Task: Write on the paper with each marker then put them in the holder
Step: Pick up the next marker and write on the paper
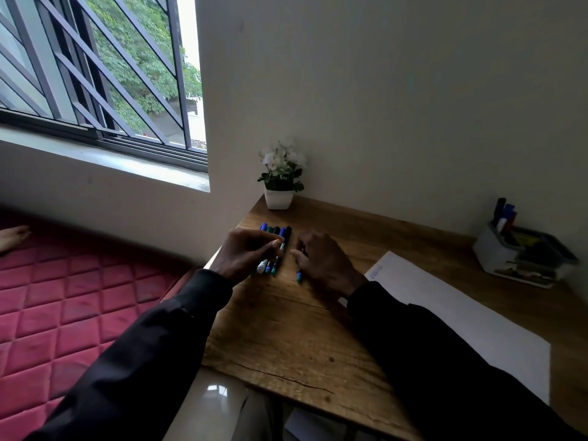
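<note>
Single view, head-worn, wide-angle; sited above the near edge of the wooden table (286,338), looking forward and down; left hand (245,254) and right hand (327,264) close below, mid-frame; sleeves (143,361) enter from the bottom corners; faces the wall (381,106) behind the table; window (95,74) upper left, mattress (63,297) lower left; table edges run diagonally across frame.

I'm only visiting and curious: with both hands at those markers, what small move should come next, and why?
Likely lift the blue-ended marker that the right hand grips and carry it to the paper: only one corner bears writing, and the left hand rests on the row of markers.
</note>
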A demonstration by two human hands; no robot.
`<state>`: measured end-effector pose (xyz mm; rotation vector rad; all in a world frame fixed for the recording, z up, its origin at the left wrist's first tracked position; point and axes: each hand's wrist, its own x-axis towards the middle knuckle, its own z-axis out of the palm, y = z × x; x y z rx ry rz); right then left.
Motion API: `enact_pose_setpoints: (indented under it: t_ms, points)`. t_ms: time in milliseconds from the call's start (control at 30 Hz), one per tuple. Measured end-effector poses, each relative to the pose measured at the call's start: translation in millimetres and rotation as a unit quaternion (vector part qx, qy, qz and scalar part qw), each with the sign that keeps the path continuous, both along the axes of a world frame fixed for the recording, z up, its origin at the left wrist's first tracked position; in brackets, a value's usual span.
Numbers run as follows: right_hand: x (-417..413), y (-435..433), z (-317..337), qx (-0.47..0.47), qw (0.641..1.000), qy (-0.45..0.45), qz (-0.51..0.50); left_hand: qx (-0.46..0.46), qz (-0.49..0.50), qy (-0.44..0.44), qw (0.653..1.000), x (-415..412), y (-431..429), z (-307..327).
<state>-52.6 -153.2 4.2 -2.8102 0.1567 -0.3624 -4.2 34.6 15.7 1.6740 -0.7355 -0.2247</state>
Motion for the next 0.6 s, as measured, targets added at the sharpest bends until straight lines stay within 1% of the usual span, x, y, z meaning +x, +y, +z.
enact_pose_setpoints:
  t_ms: [167, 300, 367, 433, 533, 600]
  points:
    - [-1.7, -13.8, 5.0, 0.004, 0.995, 0.047, -0.093, 0.004, -0.001, 0.017, 1.0, -3.1, -11.6, -1.6]
    - [-7.0, -21.6, 10.5, -0.005, 0.99, 0.07, -0.119, 0.0, -0.01, 0.016, 1.0, -9.4, -24.6, 2.6]
    - [-12.0, -28.4, 14.4, 0.013, 0.991, 0.049, -0.121, -0.012, 0.012, 0.005, 1.0, -10.5, -32.4, 2.9]
    - [-21.4, -37.9, 19.7, 0.046, 0.993, 0.008, -0.109, -0.007, 0.032, -0.038, 0.999, -9.1, -40.2, 1.6]
    - [-42.7, -50.4, 34.7, 0.086, 0.993, -0.034, -0.074, 0.013, 0.02, -0.092, 0.995, -12.4, -52.1, 5.1]
    - [-60.4, -58.4, 46.4, 0.083, 0.994, -0.043, -0.056, 0.027, 0.001, -0.101, 0.994, -17.2, -63.2, 8.7]
